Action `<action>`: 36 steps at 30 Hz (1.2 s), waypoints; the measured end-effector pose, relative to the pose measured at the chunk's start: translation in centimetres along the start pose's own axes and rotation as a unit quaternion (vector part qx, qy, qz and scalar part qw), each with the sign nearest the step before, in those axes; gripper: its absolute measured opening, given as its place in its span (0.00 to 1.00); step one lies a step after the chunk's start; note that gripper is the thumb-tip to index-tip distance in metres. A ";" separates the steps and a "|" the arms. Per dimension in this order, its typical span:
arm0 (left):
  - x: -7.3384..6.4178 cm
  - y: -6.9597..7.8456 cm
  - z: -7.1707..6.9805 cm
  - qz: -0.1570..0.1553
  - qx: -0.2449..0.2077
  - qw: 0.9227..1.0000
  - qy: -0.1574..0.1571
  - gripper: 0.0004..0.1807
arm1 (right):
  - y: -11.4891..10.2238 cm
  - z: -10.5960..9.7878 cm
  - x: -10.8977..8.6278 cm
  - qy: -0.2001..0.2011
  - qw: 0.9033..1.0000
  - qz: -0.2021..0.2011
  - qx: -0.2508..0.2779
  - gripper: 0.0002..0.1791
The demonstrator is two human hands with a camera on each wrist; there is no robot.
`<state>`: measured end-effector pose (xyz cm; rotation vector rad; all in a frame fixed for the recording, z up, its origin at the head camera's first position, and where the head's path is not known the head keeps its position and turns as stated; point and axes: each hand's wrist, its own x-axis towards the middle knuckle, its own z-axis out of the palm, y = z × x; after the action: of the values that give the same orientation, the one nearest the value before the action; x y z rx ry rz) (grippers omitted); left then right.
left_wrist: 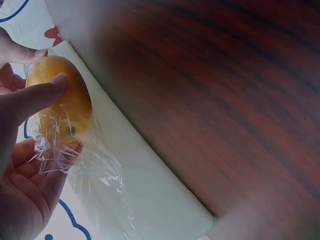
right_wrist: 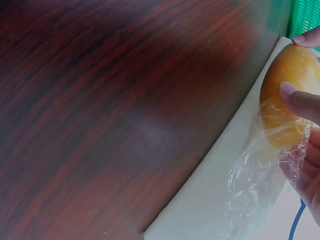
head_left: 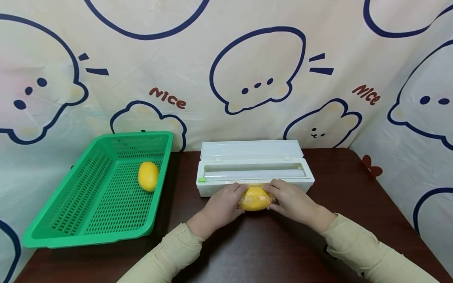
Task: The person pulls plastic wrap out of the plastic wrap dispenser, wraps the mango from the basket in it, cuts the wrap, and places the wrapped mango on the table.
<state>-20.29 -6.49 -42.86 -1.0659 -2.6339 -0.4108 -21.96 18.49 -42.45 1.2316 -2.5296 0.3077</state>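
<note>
A yellow oval fruit, wrapped at least partly in clear cling film, is held up before a white cling film dispenser. My left hand grips its left end, with the thumb pressed on the fruit's skin in the left wrist view. On the opposite end my right hand pinches the fruit, thumb on the near side. Loose, crinkled film trails from the fruit along the dispenser in both wrist views. The dispenser's lid stands raised, and a pale film roll lies inside.
To the left, a green plastic basket holds another yellow fruit. A green slider sits at the dispenser's left front edge. The dark brown table backs onto a printed cloth.
</note>
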 end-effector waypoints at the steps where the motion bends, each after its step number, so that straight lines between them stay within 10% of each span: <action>1: 0.0 0.0 0.0 -0.001 -0.002 1.000 -0.003 0.38 | 0.0 0.0 0.0 -0.001 1.000 0.000 -0.001 0.32; 36: 0.9 -0.4 -0.2 -0.057 -0.068 0.990 -0.108 0.36 | 0.0 0.3 0.0 -0.054 0.998 0.017 0.013 0.30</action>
<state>-21.21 -6.28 -42.38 -1.0582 -2.9052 -0.5327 -21.97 18.40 -42.69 1.2487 -2.6479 0.2909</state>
